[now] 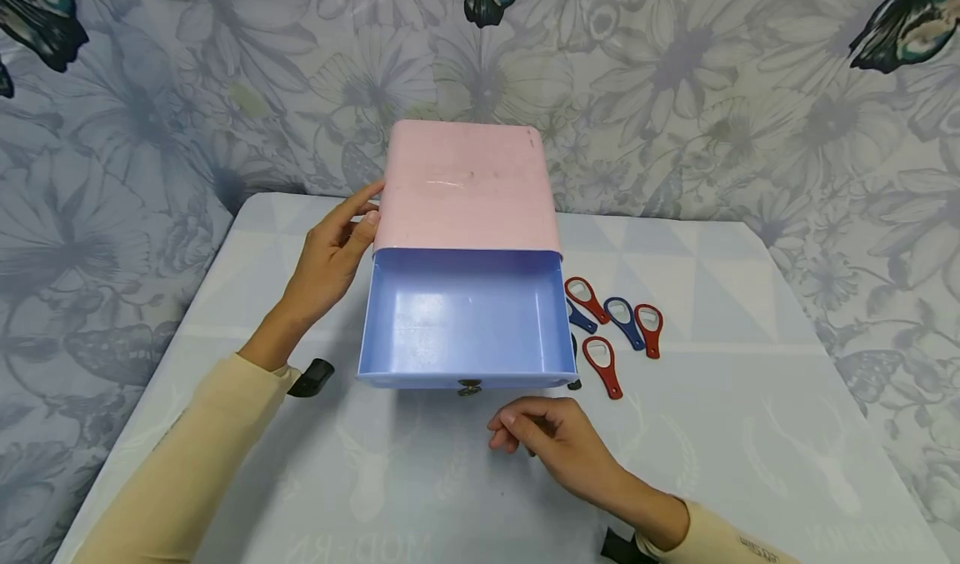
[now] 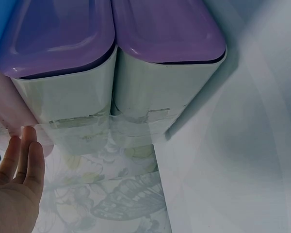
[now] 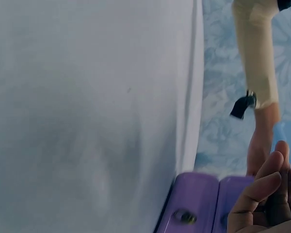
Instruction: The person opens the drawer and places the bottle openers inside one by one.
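A pink drawer cabinet point(image 1: 465, 185) stands on the table with its blue drawer point(image 1: 468, 314) pulled out toward me, the drawer's smooth floor in sight. A small metal knob point(image 1: 469, 387) sits on the drawer front. My left hand point(image 1: 330, 256) rests on the cabinet's left side, fingers extended; the left wrist view shows the fingertips point(image 2: 29, 141) against the pink wall. In front of the drawer, apart from the knob, my right hand point(image 1: 551, 439) hovers with loosely bent fingers and nothing visible in them. Purple drawers point(image 3: 196, 204) with pale bodies appear lower in the stack.
Right of the drawer lie several small red and blue tools with looped heads, such as a red one point(image 1: 602, 366) and a blue one point(image 1: 624, 322). The drawer front partly hides a dark one point(image 1: 574, 383). Behind the table point(image 1: 720, 431) stands a flower-patterned wall point(image 1: 675, 89).
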